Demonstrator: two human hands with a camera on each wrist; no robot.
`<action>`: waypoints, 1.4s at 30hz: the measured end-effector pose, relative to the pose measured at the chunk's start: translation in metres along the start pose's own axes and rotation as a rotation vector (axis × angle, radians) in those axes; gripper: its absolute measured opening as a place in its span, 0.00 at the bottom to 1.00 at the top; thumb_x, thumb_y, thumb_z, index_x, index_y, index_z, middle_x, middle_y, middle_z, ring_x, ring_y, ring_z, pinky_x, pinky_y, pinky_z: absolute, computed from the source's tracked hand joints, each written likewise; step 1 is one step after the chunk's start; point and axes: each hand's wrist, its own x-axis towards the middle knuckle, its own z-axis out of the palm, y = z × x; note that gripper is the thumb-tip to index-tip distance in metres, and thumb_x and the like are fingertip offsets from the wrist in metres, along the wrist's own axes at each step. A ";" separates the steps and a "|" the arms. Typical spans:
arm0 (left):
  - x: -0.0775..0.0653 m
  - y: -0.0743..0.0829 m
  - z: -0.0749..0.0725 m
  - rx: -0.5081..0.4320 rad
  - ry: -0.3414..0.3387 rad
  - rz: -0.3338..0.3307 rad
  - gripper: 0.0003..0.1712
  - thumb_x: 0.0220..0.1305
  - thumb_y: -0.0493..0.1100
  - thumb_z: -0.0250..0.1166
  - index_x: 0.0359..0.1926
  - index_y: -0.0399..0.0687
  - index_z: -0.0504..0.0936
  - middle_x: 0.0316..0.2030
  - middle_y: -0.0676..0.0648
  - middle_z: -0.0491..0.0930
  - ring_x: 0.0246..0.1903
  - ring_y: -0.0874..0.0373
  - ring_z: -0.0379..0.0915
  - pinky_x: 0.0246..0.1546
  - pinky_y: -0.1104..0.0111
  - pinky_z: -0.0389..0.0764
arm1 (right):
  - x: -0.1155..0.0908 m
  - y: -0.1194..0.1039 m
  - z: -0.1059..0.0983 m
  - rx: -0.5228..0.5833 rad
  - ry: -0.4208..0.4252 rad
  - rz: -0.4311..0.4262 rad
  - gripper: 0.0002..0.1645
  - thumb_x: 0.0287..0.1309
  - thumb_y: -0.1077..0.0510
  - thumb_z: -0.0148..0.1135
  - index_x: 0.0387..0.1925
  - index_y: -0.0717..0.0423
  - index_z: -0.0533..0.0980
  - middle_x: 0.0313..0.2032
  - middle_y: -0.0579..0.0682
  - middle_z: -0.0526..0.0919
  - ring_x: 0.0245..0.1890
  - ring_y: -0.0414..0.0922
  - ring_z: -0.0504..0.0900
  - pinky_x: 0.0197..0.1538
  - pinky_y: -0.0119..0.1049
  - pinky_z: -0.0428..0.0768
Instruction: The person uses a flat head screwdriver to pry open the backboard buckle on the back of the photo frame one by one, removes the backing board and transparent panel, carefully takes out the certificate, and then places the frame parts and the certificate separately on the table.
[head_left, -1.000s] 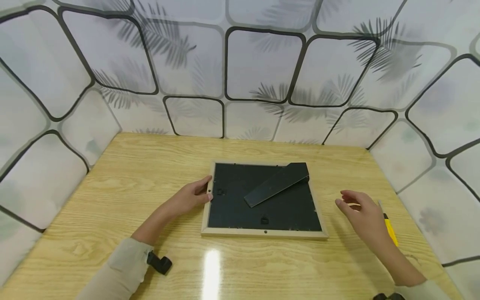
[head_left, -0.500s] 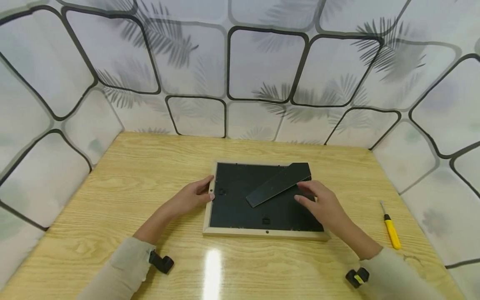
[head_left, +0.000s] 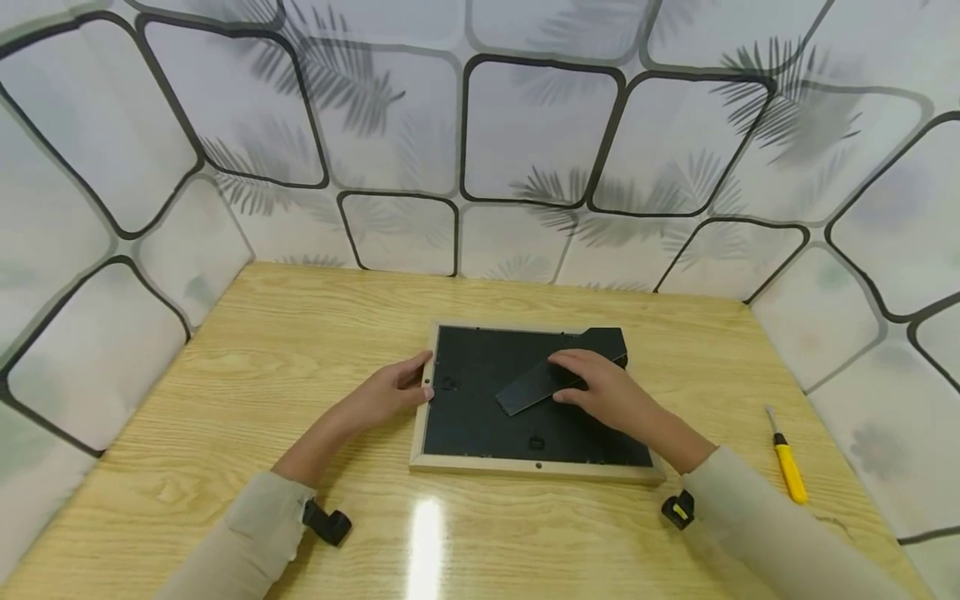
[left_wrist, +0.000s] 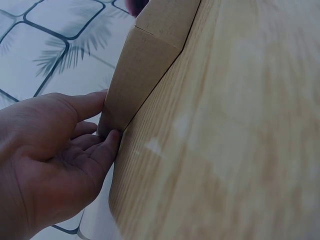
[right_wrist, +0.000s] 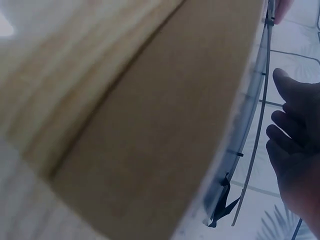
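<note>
A picture frame (head_left: 487,463) lies face down on the table, its black backing (head_left: 468,417) up. Slanting across the backing is a black easel leg (head_left: 517,395), hinged near the right side. My left hand (head_left: 375,403) holds the frame's left edge, thumb on the rim; in the left wrist view its fingertips (left_wrist: 112,142) sit low against the wooden side (left_wrist: 145,65). Over the easel leg hovers my right hand (head_left: 611,396), fingers loosely bent. The right wrist view shows that hand (right_wrist: 295,135) apart from the leg's thin edge (right_wrist: 258,135), with nothing between its fingers.
A yellow-handled screwdriver (head_left: 791,473) lies at the right of the wood-grain table (head_left: 300,333). Patterned walls (head_left: 532,133) close in the table at the back and both sides. Small hangers (head_left: 536,442) are fixed on the backing.
My right hand has come in leftward from beside the screwdriver to above the easel leg. The left hand stays on the frame's left edge, and the frame lies where it was.
</note>
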 end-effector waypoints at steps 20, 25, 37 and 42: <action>0.001 -0.003 -0.001 0.002 -0.011 0.013 0.42 0.77 0.47 0.57 0.81 0.49 0.45 0.80 0.44 0.43 0.78 0.45 0.45 0.74 0.50 0.58 | 0.028 0.012 0.003 0.010 -0.193 -0.098 0.40 0.61 0.48 0.69 0.71 0.57 0.69 0.69 0.57 0.72 0.73 0.58 0.64 0.73 0.58 0.62; 0.001 -0.004 -0.001 -0.003 -0.024 0.009 0.43 0.77 0.47 0.57 0.81 0.49 0.43 0.80 0.45 0.41 0.78 0.45 0.44 0.74 0.51 0.58 | 0.029 0.012 0.000 -0.032 -0.105 -0.223 0.38 0.57 0.52 0.72 0.66 0.62 0.73 0.63 0.57 0.77 0.68 0.57 0.71 0.74 0.56 0.62; 0.000 -0.001 -0.001 -0.004 -0.024 0.002 0.42 0.77 0.47 0.57 0.81 0.52 0.43 0.80 0.47 0.41 0.78 0.48 0.44 0.74 0.52 0.58 | 0.034 0.003 -0.013 -0.149 -0.020 -0.422 0.35 0.53 0.53 0.75 0.60 0.66 0.78 0.58 0.60 0.79 0.63 0.56 0.75 0.69 0.52 0.71; -0.001 -0.001 0.000 0.011 -0.025 0.028 0.42 0.78 0.47 0.56 0.81 0.49 0.43 0.80 0.44 0.41 0.78 0.45 0.43 0.74 0.50 0.58 | 0.033 -0.001 -0.016 -0.161 0.012 -0.459 0.34 0.51 0.55 0.76 0.58 0.67 0.78 0.57 0.61 0.80 0.61 0.55 0.76 0.72 0.55 0.66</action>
